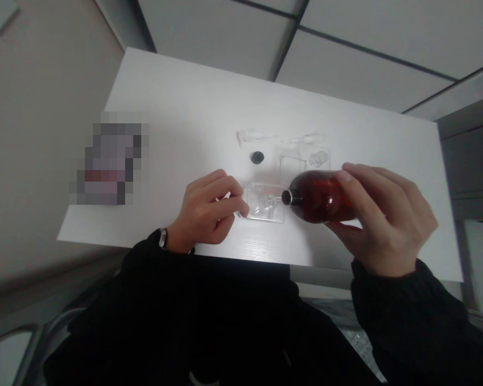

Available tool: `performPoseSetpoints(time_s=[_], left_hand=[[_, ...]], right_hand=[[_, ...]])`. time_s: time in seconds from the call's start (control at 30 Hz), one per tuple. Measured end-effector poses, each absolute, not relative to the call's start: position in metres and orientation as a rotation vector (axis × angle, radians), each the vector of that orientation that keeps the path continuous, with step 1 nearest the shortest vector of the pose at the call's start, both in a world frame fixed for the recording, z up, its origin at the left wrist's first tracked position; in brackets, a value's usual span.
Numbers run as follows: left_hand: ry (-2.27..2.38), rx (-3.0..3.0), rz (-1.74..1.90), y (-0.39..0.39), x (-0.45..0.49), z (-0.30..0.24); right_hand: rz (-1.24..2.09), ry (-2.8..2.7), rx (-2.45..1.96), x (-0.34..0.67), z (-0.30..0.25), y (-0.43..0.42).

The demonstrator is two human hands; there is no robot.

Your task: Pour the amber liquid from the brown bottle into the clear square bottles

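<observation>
My right hand (390, 214) is wrapped round a brown glass bottle (326, 201), which is tipped on its side with its uncapped mouth to the left. From the mouth, clear liquid runs down into a small clear rectangular dish (282, 217). My left hand (211, 209) pinches the dish's left edge between thumb and fingers. Behind the dish lies a round black cap (257, 157).
Two clear plastic droppers (253, 135) lie at the back of the white table (177, 128). A clear square lid (293, 167) and a few clear round discs (317, 157) sit behind the bottle. A pixelated object (108, 163) is at the left.
</observation>
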State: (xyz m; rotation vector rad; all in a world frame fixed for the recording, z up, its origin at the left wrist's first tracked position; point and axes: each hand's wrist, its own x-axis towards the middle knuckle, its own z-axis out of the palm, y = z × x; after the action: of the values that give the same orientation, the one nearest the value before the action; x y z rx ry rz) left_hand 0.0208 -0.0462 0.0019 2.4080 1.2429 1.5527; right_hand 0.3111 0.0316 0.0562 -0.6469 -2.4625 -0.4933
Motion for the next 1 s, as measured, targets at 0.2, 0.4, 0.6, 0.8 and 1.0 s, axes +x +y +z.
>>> performPoseSetpoints(time_s=[0.2,0.4,0.6,0.8,1.0], left_hand=[[1.261,2.382,1.567,-0.0458,0.0209,0.0009],[1.270,2.378,1.558,-0.0461,0.0205,0.0004],[1.260,2.388,1.541,-0.0458,0.0213,0.0017],[1.288,2.398,1.521,-0.0456,0.0216,0.0019],[1.303,2.404,1.504,-0.0459,0.0210,0.0012]], right_hand=[[-0.488,-2.452,-0.624,0.3114,0.0559,0.0321],[-0.372,-2.476,-0.676,0.3148,0.0546,0.0300],[-0.430,-2.493,-0.672,0.3141,0.0565,0.0296],[-0.460,-2.476,-0.628,0.3122,0.0582,0.0300],[-0.452,-2.489,-0.644,0.3125,0.0573,0.0302]])
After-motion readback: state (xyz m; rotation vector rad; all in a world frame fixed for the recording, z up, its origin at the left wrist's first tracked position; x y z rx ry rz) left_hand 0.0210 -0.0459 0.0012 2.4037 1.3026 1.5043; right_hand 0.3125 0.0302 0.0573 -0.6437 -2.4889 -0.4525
